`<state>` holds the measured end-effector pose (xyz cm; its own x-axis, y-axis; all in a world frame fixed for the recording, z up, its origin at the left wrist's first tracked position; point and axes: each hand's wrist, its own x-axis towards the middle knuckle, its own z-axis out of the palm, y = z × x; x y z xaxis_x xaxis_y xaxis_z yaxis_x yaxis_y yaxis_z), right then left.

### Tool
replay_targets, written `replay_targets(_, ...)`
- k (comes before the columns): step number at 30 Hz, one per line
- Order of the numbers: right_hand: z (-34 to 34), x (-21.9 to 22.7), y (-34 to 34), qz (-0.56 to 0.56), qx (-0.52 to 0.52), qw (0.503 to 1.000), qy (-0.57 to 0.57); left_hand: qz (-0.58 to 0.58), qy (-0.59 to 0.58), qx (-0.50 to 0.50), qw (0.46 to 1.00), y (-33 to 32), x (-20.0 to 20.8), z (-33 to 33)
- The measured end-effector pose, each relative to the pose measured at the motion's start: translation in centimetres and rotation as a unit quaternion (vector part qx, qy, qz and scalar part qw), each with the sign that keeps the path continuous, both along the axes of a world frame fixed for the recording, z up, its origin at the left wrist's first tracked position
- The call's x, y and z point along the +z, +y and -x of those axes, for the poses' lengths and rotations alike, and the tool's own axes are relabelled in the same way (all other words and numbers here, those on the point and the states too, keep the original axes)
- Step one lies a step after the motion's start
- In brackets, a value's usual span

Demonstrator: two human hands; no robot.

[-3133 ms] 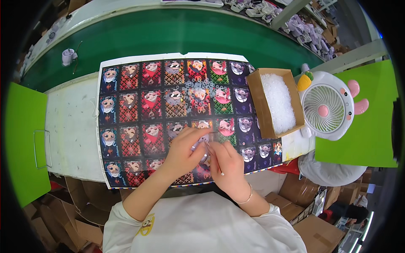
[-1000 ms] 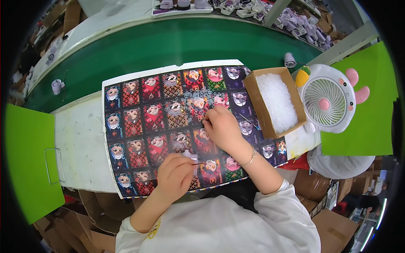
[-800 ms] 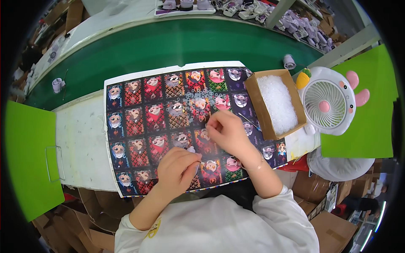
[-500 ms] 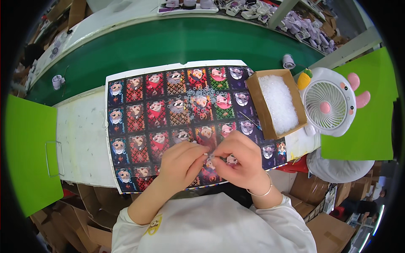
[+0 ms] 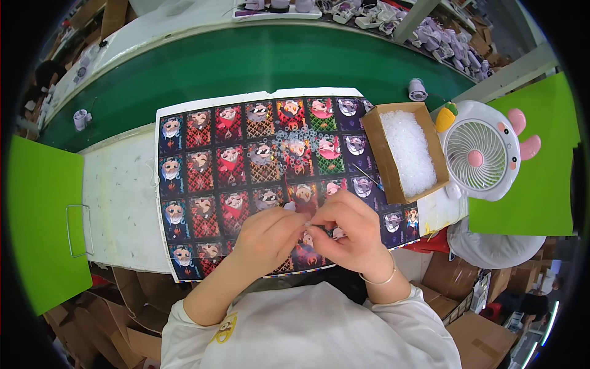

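Observation:
My left hand [image 5: 265, 238] and my right hand [image 5: 351, 232] meet fingertip to fingertip over the near part of a printed sheet [image 5: 206, 243]. Both are closed in a pinch around a tiny pale piece [image 5: 308, 226], mostly hidden by the fingers and too small to name. A bracelet circles my right wrist. Just beyond the hands, many small clear rings [image 5: 294, 146] lie scattered on the sheet, which carries rows of cartoon figures. At the right stands an open cardboard box [image 5: 389, 158] full of clear small pieces [image 5: 410, 150].
A thin tool with a blue handle [image 5: 376, 183] lies left of the box. Right of the box is a white fan [image 5: 474, 158] with pink ears. A green belt [image 5: 246, 58] runs behind, carrying white parts [image 5: 417, 90]. Green panels [image 5: 46, 215] flank the table.
My fingertips have come closer together, and the left hand has shifted slightly to the right. The view has moved a little; the rings and box stay in place.

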<state>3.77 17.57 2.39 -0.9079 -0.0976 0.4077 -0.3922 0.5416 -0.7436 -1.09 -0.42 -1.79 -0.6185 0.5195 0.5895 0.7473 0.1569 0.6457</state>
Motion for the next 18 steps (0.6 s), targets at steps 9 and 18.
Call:
replay_targets(9,0.30,0.69,0.36,-0.041,0.002,0.999,0.020,0.025,0.004,-0.011,1.000,0.02,0.48,0.29)
replay_targets(18,0.50,0.44,0.67,-0.074,0.024,0.997,0.006,0.043,0.021,-0.036,0.998,-0.18,0.11,0.27)
